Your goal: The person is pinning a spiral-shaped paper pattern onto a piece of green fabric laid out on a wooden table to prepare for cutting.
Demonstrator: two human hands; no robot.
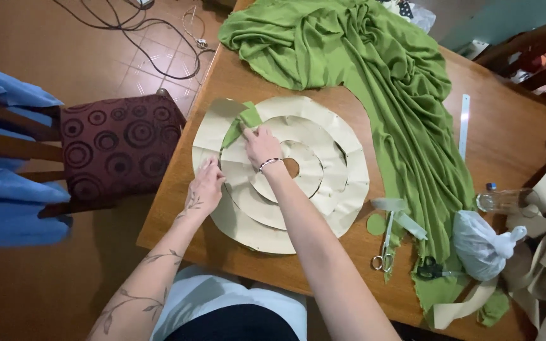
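Table (pixel 235 82) bears green cloth (pixel 399 95) and round paper pattern (pixel 342 189); right hand (pixel 261 146), fingers spread flat, presses a green scrap (pixel 242 121) on the pattern's upper left; left hand (pixel 205 186) lies flat, open, just below, holding nothing.

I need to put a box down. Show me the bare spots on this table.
Bare wood on the table lies right of the green fabric, around the metal ruler. The near right is crowded: scissors, plastic bag, bottle.

Probably home sewing space: dining table (pixel 235 82), fabric (pixel 380 69)
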